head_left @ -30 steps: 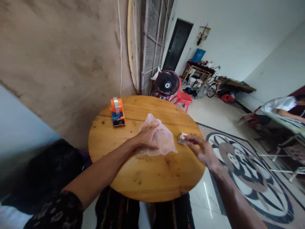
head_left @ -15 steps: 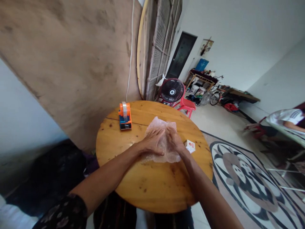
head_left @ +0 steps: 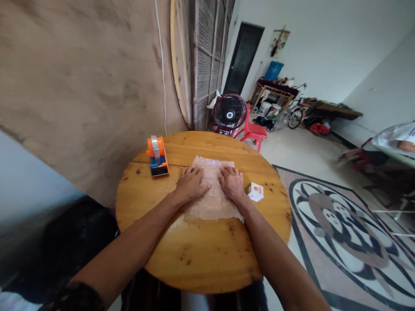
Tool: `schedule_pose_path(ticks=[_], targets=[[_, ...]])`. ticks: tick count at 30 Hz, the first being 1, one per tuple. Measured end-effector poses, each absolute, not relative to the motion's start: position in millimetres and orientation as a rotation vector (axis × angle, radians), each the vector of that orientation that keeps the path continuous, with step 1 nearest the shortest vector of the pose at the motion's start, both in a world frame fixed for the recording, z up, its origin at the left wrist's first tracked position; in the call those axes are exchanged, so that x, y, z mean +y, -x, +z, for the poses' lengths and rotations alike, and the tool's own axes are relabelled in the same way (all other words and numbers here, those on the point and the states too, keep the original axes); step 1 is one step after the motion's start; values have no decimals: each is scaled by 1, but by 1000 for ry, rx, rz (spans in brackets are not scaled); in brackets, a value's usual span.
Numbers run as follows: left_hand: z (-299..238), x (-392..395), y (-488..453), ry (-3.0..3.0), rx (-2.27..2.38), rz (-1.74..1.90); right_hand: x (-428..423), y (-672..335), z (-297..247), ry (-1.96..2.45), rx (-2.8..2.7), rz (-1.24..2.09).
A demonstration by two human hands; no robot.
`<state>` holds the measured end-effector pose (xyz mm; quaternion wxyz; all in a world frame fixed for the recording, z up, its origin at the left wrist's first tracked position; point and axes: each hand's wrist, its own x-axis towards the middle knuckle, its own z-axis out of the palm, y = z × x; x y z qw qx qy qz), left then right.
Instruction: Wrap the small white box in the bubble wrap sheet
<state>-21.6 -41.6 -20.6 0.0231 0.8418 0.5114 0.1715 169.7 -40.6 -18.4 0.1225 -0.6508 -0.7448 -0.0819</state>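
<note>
A sheet of clear bubble wrap [head_left: 212, 205] lies flattened on the round wooden table [head_left: 201, 259]. My left hand [head_left: 192, 183] rests on its left side, palm down with fingers stretched out. On the right side of the sheet lies my right hand [head_left: 232, 181], also flat with its fingers spread. Just beyond that hand sits a small white box [head_left: 255, 191] with red print. An orange and blue tape dispenser [head_left: 158, 156] holding a roll of clear tape stands at the table's left rear.
Behind the table stand a dark red fan [head_left: 229, 113] and a red plastic chair [head_left: 254, 129]. A person's arm [head_left: 406, 146] shows at another table at the right edge. A panda-patterned floor [head_left: 343, 229] lies to the right. A brown board leans at left.
My hands have moved apart, the left one going left, and the bubble wrap between them now lies flatter and more spread out. The camera view has shifted slightly.
</note>
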Motion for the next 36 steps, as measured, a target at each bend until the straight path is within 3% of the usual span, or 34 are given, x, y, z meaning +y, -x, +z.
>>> schedule_pose_path(ticks=[12,18,22,26,36], targets=[[-22,-27,29,-2567,1625,321,-39,-174,-26,2018,-2118,-149],[-17,-37,24,-2617,1623,490,-38,-172,-25,2020,-2088,-158],[-13,-46,15,-2781,1374,667,-36,-173,-26,2005,-2102,-168],[-17,-48,10,-2846,1116,561,-36,-172,-28,2000,-2092,-195],[-25,-40,19,-2741,1379,367,-37,-174,-29,1996,-2066,-163]])
